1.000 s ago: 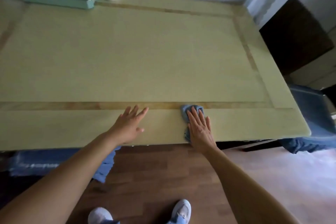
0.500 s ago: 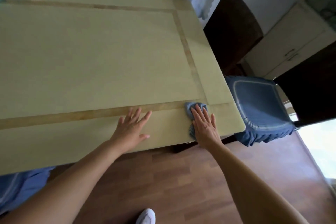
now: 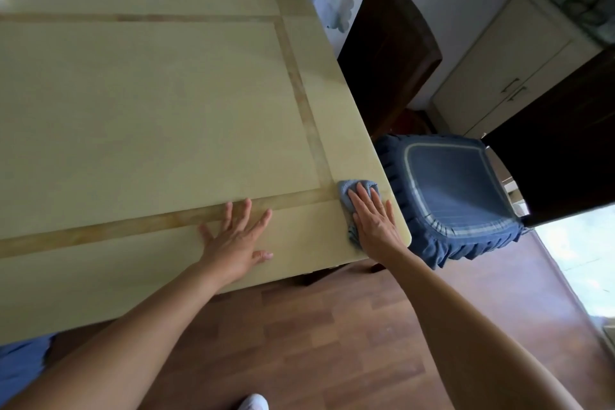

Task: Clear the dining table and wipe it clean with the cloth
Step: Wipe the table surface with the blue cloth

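Pressing my right hand (image 3: 375, 222) flat, fingers straight, on the blue cloth (image 3: 356, 190), I have it at the near right corner of the pale yellow tabletop (image 3: 159, 116), close to the edge. The cloth pokes out past my fingertips and along the hand's left side. My left hand (image 3: 235, 238) lies spread and flat on the tabletop beside it, holding nothing. Just past the corner stands a dark wooden chair (image 3: 562, 143) with a blue seat cushion (image 3: 449, 190).

Crumpled blue cloth (image 3: 357, 188) at near right corner of pale yellow table (image 3: 149, 103)
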